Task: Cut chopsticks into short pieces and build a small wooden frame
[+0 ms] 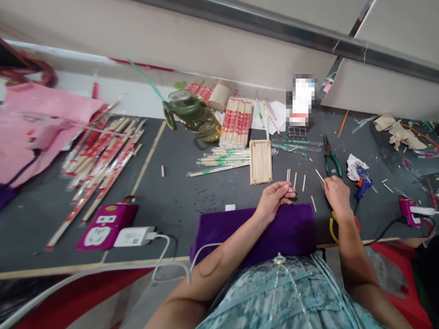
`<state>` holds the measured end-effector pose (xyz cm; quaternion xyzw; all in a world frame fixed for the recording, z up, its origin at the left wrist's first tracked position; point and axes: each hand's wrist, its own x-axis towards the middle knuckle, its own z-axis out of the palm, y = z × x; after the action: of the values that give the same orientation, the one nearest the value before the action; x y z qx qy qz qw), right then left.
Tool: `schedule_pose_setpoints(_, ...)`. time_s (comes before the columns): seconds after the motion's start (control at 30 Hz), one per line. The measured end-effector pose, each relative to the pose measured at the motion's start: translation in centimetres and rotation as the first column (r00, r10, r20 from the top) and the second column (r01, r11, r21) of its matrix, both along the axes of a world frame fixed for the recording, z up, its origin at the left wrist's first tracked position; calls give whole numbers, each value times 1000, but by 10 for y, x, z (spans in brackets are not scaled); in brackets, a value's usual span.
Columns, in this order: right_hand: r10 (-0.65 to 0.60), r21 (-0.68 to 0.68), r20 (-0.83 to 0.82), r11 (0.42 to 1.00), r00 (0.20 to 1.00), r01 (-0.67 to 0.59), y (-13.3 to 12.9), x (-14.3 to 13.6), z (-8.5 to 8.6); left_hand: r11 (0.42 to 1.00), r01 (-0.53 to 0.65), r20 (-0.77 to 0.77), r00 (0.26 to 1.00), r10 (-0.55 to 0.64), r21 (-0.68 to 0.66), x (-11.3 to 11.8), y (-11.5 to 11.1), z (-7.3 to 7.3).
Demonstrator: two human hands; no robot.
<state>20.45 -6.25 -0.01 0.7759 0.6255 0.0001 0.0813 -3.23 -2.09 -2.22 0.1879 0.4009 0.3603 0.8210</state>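
My left hand (pixel 276 199) is pinched, with a small pale stick end (pixel 290 190) showing at its fingertips. Just beyond the fingers are short wooden sticks (pixel 288 174); I cannot tell whether the hand touches them. My right hand (pixel 337 195) is closed around a short wooden stick (pixel 319 174) that points up and left. More cut stick pieces (pixel 303 183) lie on the dark table between the hands. A small rectangular panel of sticks laid side by side (pixel 261 162) lies beyond my left hand. Green-handled pliers (pixel 331 160) lie just past my right hand.
Wrapped chopsticks (pixel 103 157) lie at left, with more packs (pixel 236 121) at the back. A green-lidded bottle (pixel 194 114) leans near them. A blue glue gun (pixel 362 186) lies right. Purple cloth (pixel 219 233) is in front; a power socket (pixel 106 226) with white cable stands left.
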Motion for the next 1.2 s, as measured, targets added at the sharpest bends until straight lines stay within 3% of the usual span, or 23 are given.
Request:
schedule_pose_setpoints(0.37, 71, 89, 5, 993, 997, -71, 11, 8, -10, 999, -10, 5, 1000, 10, 41, 2, -2, -1)
schedule_pose_setpoints(0.47, 97, 180, 1, 979, 995, -95, 11, 9, -11, 999, -16, -9, 1000, 16, 40, 1, -2, -1)
schedule_pose_setpoints(0.53, 116, 315, -38, 944, 992, -99, 7, 7, -5, 999, -20, -9, 1000, 20, 35, 1, -2, 0)
schedule_pose_setpoints(0.63, 204, 557, -191, 828, 960, -65, -3, -6, 12, 999, -29, 5, 1000, 29, 29, 1, -1, 2)
schedule_pose_setpoints(0.67, 245, 616, -265, 787, 933, -32, -7, -13, 19, 999, -33, 10, 999, 33, 29, 1, -1, 4)
schedule_pose_setpoints(0.73, 321, 642, -447, 765, 835, 50, -13, -30, 30, 999, -42, 17, 999, 42, 28, 3, 1, 7)
schedule_pose_setpoints(0.87, 341, 493, -774, 853, 534, 170, -16, -65, 36, 998, -61, 39, 997, 61, -9, 7, 4, 14)
schedule_pose_setpoints(0.93, 310, 417, -846, 892, 434, 175, -14, -76, 32, 997, -79, 52, 995, 80, -21, 7, 6, 16)
schedule_pose_setpoints(1.07, 247, 323, -904, 930, 350, 178, -13, -85, 24, 991, -133, 53, 990, 133, -5, 5, 8, 18)
schedule_pose_setpoints(1.2, 249, 313, -912, 936, 326, 160, -15, -87, 22, 983, -183, 48, 982, 182, 11, 3, 10, 19)
